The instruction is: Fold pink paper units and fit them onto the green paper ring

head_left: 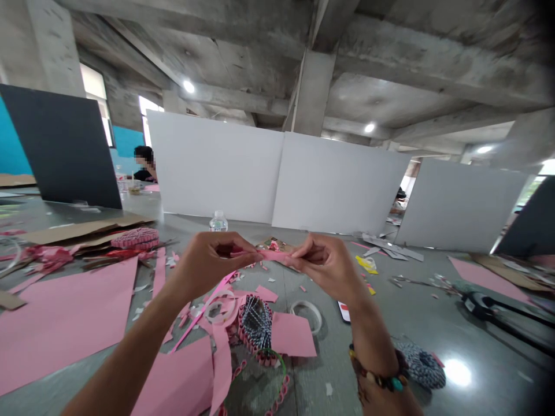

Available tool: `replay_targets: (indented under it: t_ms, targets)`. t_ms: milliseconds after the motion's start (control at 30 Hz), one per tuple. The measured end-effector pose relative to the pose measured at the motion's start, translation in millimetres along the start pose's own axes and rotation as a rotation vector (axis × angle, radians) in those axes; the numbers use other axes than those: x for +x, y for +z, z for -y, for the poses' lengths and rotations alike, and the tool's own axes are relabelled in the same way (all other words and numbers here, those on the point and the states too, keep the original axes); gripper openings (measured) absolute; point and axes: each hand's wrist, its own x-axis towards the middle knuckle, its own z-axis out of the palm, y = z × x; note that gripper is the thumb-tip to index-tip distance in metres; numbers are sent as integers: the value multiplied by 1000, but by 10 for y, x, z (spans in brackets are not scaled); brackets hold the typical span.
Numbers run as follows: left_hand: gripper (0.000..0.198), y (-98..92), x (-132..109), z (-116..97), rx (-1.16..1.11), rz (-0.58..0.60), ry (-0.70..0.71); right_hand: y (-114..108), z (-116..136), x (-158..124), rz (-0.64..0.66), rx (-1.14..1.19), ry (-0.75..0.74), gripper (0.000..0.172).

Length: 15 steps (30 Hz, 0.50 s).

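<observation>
Nearly closed, the left hand (212, 260) and right hand (326, 267) pinched opposite ends of one pink paper strip (272, 255) above the table (433, 329).

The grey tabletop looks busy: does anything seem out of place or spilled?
Yes: small paper scraps lie scattered across the grey tabletop and around the pink card sheets, looking spilled rather than placed. A tape roll also lies loose among them.
</observation>
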Motion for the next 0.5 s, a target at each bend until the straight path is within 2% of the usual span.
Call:
replay_targets:
  t_ms: [133, 233, 367, 500]
  targets:
    - [23, 125, 114, 325, -81, -74, -24, 2, -261, 154, -17, -16, 27, 26]
    - [25, 273, 215, 681, -182, -35, -89, 66, -591, 299, -28, 61, 57, 25]
    - [26, 532, 256, 1152, -209, -17, -124, 296, -1131, 401, -27, 116, 130, 31]
    - [29, 775, 186, 1535, -248, 42, -159, 566, -1599, 342, -2, 170, 222, 38]
